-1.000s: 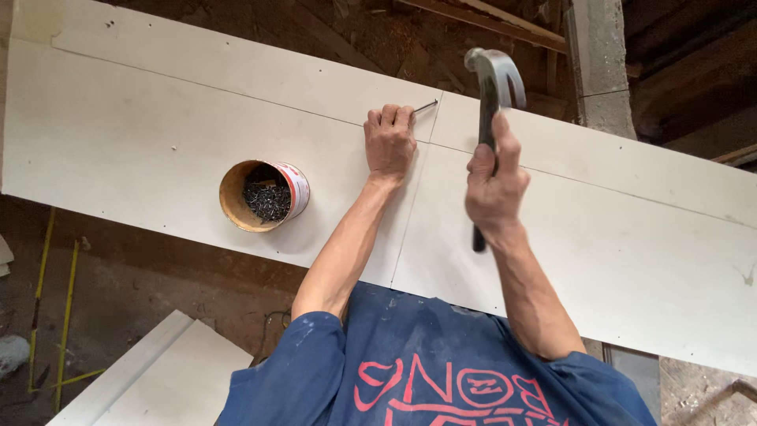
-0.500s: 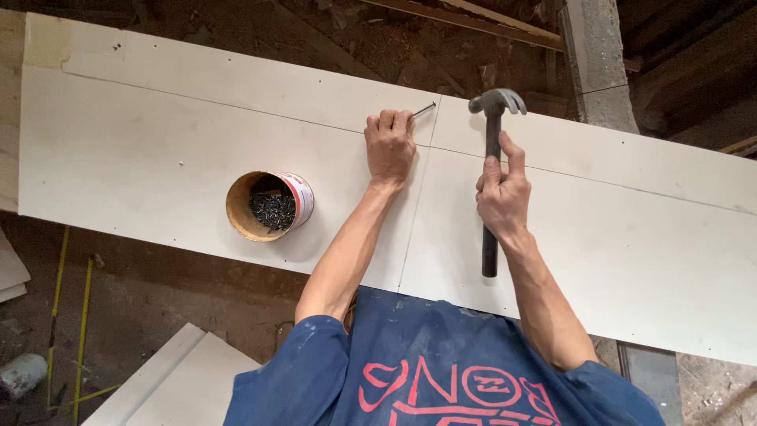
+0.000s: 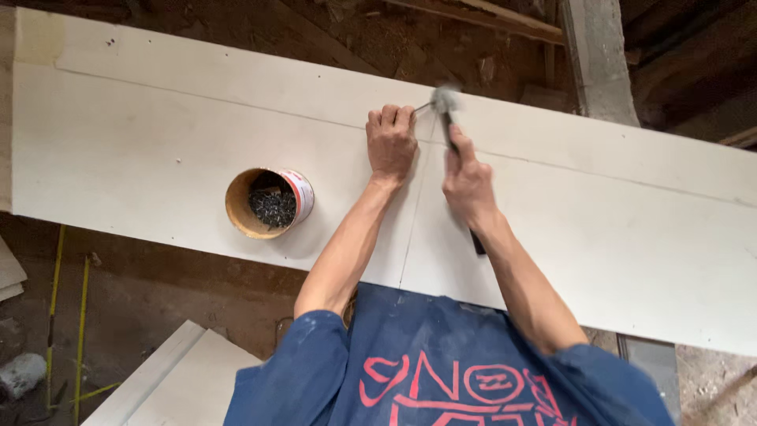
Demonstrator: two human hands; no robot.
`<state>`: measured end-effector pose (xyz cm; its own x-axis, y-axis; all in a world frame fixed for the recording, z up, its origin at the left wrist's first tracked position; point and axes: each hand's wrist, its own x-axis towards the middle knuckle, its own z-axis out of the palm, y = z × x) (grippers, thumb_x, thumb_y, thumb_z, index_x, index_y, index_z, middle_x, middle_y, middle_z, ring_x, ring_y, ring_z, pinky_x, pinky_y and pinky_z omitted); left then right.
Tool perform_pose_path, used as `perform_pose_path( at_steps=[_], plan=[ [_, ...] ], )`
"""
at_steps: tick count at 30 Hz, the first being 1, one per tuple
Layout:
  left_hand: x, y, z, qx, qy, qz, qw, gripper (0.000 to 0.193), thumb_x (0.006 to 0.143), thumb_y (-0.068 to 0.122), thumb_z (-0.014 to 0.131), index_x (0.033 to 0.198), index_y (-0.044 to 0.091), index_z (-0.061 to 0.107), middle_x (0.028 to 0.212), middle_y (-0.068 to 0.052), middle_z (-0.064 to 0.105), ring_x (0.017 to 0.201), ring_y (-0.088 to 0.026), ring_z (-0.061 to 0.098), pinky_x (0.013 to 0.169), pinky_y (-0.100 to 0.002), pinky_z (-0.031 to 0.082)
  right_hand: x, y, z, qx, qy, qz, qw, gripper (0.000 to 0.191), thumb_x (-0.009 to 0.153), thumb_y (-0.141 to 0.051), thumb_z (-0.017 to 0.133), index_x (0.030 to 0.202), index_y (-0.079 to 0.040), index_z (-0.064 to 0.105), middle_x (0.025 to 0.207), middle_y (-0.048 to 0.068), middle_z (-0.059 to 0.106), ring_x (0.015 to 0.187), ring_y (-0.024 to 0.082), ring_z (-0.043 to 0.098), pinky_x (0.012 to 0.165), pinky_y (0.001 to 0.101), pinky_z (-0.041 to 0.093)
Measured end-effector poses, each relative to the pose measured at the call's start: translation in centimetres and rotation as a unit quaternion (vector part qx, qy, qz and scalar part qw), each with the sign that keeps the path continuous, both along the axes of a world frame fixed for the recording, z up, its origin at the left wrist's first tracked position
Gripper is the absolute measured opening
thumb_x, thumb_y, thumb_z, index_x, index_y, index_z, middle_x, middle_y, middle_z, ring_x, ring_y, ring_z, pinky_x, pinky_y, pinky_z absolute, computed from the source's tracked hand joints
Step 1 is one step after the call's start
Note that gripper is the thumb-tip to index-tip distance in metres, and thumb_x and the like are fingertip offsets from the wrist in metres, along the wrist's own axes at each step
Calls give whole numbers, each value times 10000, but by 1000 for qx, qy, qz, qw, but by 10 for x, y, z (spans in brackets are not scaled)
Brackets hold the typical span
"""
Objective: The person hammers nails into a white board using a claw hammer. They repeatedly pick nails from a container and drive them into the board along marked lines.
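Hammering a nail [image 3: 423, 106] into the white board [image 3: 158, 150].
My left hand [image 3: 391, 142] pinched it; my right hand [image 3: 467, 180] clenched the hammer [image 3: 446, 102], tin of nails [image 3: 270, 203] at nine o'clock.

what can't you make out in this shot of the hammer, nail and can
Head view only:
- Hammer: the head is motion-blurred; the handle is mostly covered by the right hand.
- Nail: thin, partly behind the left hand; whether its tip touches the white board cannot be told.
- Can: the dark bits inside are too small to identify.
- Board's right end: cut off by the frame edge.
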<state>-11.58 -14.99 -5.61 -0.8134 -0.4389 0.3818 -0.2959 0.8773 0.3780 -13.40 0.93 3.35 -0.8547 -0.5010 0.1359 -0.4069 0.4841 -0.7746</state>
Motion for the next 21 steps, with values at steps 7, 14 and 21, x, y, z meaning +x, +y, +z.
perform_pose_path(
  at_steps=[7,14,21],
  plan=[
    [0,-1,-6,68,53,7,996,63,992,197,682,1003,141,655,980,-12,583,911,-219,539,795,-353,503,25,39,25,23,-103,-124,987,412,1128,-182,466,1514,-82,364,659,49,615,494,84,592,376,254,461],
    [13,26,-5,72,54,-74,993,68,991,236,689,1003,171,672,978,-4,589,929,-231,564,807,-399,484,72,108,46,-126,-287,-247,917,448,1099,-194,448,1528,-118,342,661,5,529,453,67,482,364,242,409],
    [-16,129,10,102,37,-225,968,99,1001,244,669,1006,145,676,973,-15,598,943,-237,562,813,-404,480,86,185,43,-169,-284,-304,893,466,1083,-197,468,1525,-135,334,661,7,526,439,68,477,349,239,401]
  ],
)
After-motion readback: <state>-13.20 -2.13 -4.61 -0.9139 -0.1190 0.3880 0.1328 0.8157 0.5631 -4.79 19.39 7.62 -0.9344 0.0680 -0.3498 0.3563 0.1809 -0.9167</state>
